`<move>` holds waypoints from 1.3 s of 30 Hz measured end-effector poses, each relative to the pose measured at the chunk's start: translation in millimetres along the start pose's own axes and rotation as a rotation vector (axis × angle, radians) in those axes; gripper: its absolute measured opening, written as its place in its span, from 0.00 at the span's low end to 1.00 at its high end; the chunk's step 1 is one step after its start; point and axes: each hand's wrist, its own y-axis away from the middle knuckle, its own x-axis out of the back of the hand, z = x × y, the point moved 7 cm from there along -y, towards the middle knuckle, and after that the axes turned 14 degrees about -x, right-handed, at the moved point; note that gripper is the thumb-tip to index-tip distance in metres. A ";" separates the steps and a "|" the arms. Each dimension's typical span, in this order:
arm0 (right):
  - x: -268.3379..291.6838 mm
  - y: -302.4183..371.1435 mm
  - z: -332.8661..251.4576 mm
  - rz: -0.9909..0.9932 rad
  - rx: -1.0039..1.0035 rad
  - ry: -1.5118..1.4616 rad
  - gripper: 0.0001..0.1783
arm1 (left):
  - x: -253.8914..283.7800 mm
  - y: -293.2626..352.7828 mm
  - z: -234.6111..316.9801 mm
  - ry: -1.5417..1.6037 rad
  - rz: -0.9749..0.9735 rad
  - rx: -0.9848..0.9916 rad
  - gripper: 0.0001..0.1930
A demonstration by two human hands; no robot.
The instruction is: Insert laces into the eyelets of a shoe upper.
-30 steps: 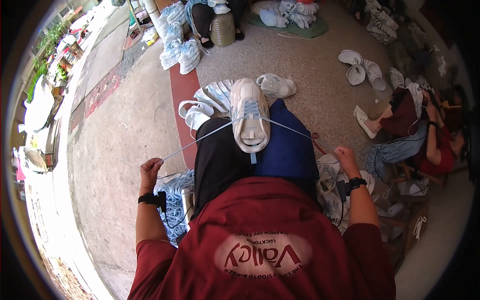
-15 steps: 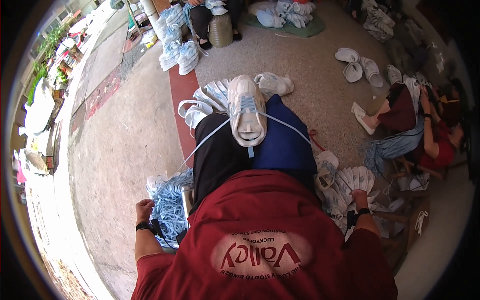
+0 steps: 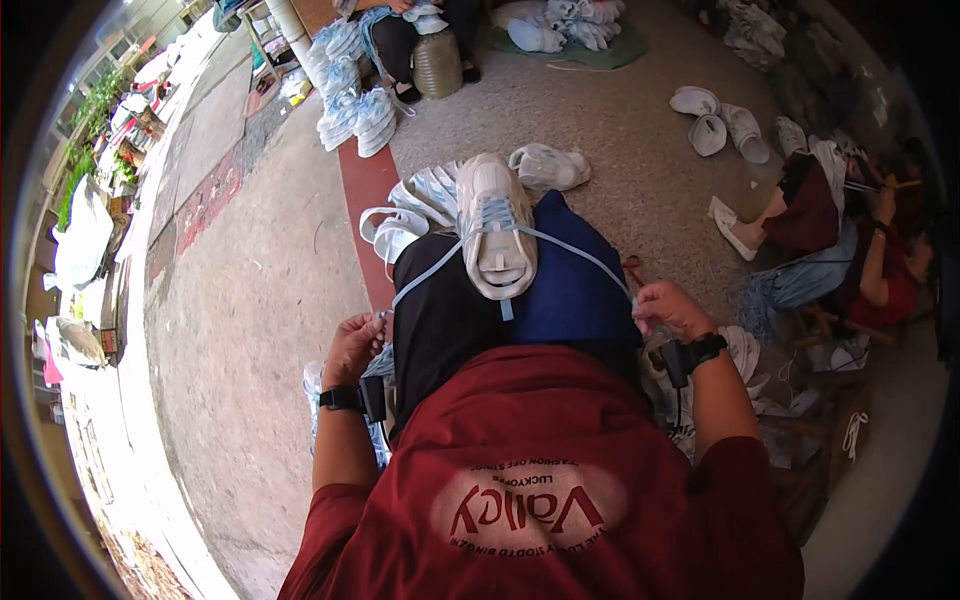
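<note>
A white sneaker [image 3: 489,180] rests across my thighs, its toe pointing away from me. Light blue lace [image 3: 580,244] is threaded through it, and the two ends run out to either side. Beside my left thigh, my left hand [image 3: 355,345] pinches one end between closed fingers. My right hand [image 3: 668,307] grips the other end past my right knee. Both lengths sag slightly between shoe and hands. Just beyond my knees stand more white shoes [image 3: 428,195], some nested in a row, with a single sneaker [image 3: 549,167] to their right.
Blue laces [image 3: 312,385] lie in a heap by my left hip, partly behind my arm. White shoes [image 3: 742,350] are piled at my right. A co-worker [image 3: 875,270] sits at the right, another person [image 3: 400,45] at the far side near stacked shoes [image 3: 345,90].
Both hands have come forward and inward from beside my hips, rising toward knee level. The lace lengths, taut before, now hang in loose curves. The sneaker has barely moved.
</note>
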 end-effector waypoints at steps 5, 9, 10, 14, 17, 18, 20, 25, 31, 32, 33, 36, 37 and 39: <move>-104.0 -49.1 -126.1 -0.083 0.406 0.567 0.06 | -143.7 -54.0 56.6 -0.244 -0.594 0.035 0.05; -96.0 -88.3 -162.9 0.294 0.764 0.344 0.09 | -161.0 -104.6 38.9 -0.558 -0.623 -0.076 0.04; -98.6 -97.1 -160.7 0.295 0.763 0.341 0.09 | -155.3 -116.5 45.2 -0.393 -0.508 -0.194 0.04; -89.6 -104.1 -144.4 0.430 0.655 0.051 0.10 | -148.3 -122.5 45.6 -0.277 -0.360 -0.405 0.06; -96.1 -97.6 -145.2 0.551 0.693 0.170 0.10 | -143.5 -123.1 43.4 -0.301 -0.341 -0.468 0.05; -97.8 -93.0 -146.5 0.601 0.761 0.211 0.10 | -143.1 -122.9 41.5 -0.298 -0.339 -0.447 0.05; -98.2 -95.3 -145.7 0.608 0.765 0.200 0.11 | -143.1 -120.3 41.4 -0.289 -0.317 -0.419 0.04; -103.3 -102.6 -146.1 0.604 0.753 0.145 0.12 | -141.5 -117.9 42.3 -0.244 -0.317 -0.427 0.04; -108.8 -89.8 -145.9 0.925 0.865 0.388 0.11 | -143.9 -111.6 45.9 -0.205 -0.263 -0.402 0.09; -109.6 -90.1 -149.8 0.879 0.761 0.397 0.10 | -141.8 -111.7 47.3 -0.213 -0.230 -0.419 0.08; -111.0 -92.9 -150.5 0.833 0.658 0.406 0.10 | -139.4 -111.3 48.7 -0.220 -0.196 -0.436 0.08; -110.0 -90.9 -146.5 0.869 0.685 0.322 0.10 | -148.6 -101.2 46.8 -0.178 -0.134 -0.372 0.07; -109.3 -90.5 -144.3 0.871 0.685 0.321 0.10 | -154.9 -99.0 47.0 -0.178 -0.137 -0.372 0.07; -122.3 -81.1 -146.4 0.979 0.748 0.543 0.08 | -168.4 -92.3 44.7 -0.250 -0.215 -0.340 0.08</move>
